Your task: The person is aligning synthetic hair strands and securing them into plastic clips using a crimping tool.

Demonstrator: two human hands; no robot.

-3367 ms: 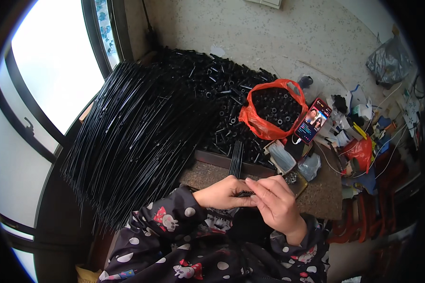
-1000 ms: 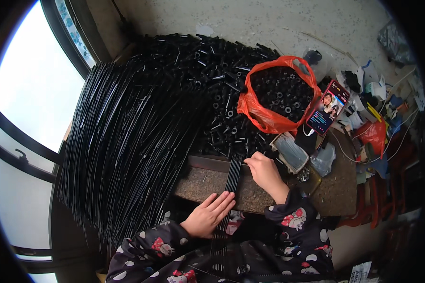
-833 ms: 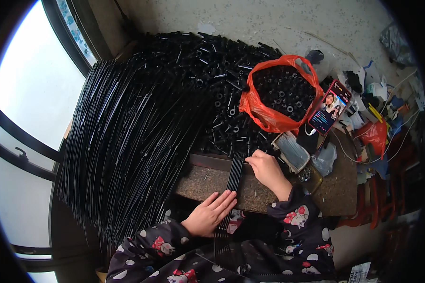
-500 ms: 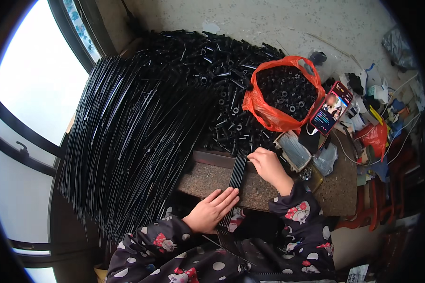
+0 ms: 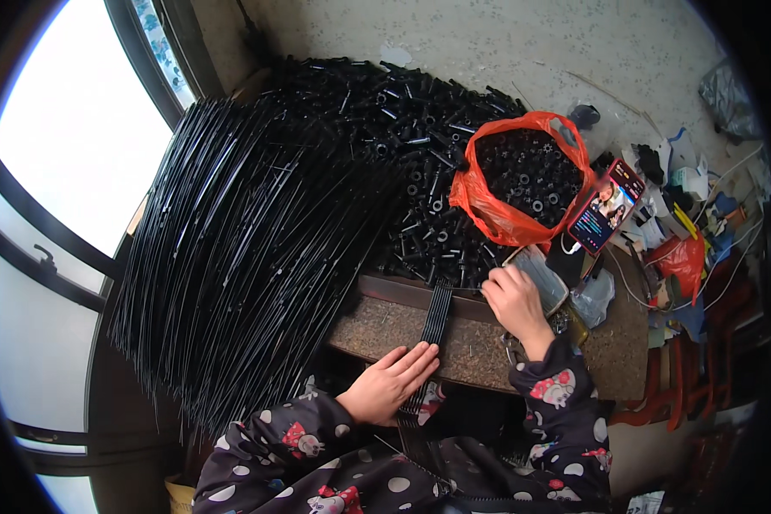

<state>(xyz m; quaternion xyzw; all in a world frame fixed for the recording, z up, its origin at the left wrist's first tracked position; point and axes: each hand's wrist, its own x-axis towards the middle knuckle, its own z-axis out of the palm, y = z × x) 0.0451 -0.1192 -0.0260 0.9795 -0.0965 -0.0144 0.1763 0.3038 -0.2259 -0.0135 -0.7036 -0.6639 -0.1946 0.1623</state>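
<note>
Several thin, straight black strips (image 5: 438,317), laid side by side in a flat row, run over the front edge of the speckled brown worktop (image 5: 463,349). The left hand (image 5: 394,384) lies flat across them, its fingers straight and close together. The right hand (image 5: 516,300) is just beside the shallow, pale-rimmed rectangular tray (image 5: 543,278), its fingers bent; whether they grip anything is unclear. The strips' far ends cross the dark, straight bar (image 5: 394,289), near a heap of small black tubular parts (image 5: 420,193). 1 red plastic bag (image 5: 481,214) stands behind the tray.
</note>
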